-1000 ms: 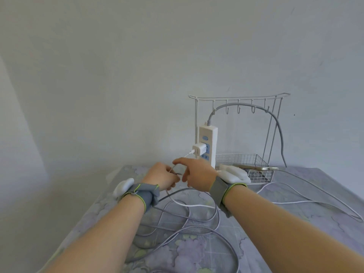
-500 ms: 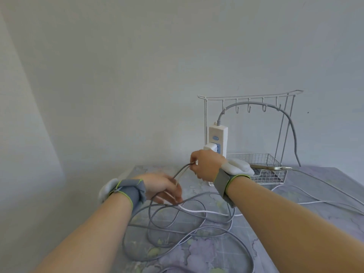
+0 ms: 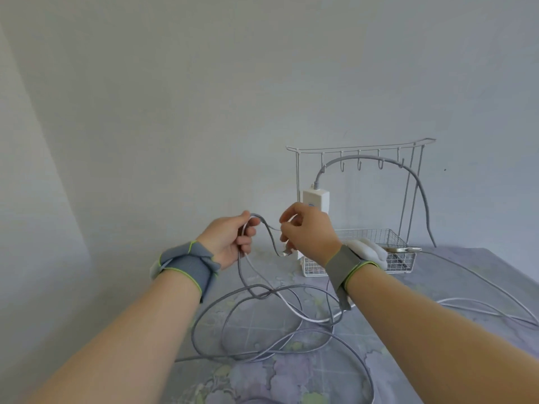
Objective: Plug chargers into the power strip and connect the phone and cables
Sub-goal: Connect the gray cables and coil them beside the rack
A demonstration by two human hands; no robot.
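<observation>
Your left hand point(image 3: 230, 243) grips the gray cable point(image 3: 267, 228); your right hand point(image 3: 309, 236) pinches it, power strip point(image 3: 318, 198) at twelve o'clock.

**Table** point(image 3: 291, 374) covered with a lilac flower-print cloth, viewed from its near edge. At the centre, a grey cable point(image 3: 262, 294) lies in several overlapping loops, crossed by a thinner white cable point(image 3: 315, 320). At 12 to 1 o'clock, close to the wall, stands a white wire rack point(image 3: 315, 272) with a basket base. From 1 o'clock, further pale cables point(image 3: 460, 299) trail over the cloth toward 3 o'clock
</observation>
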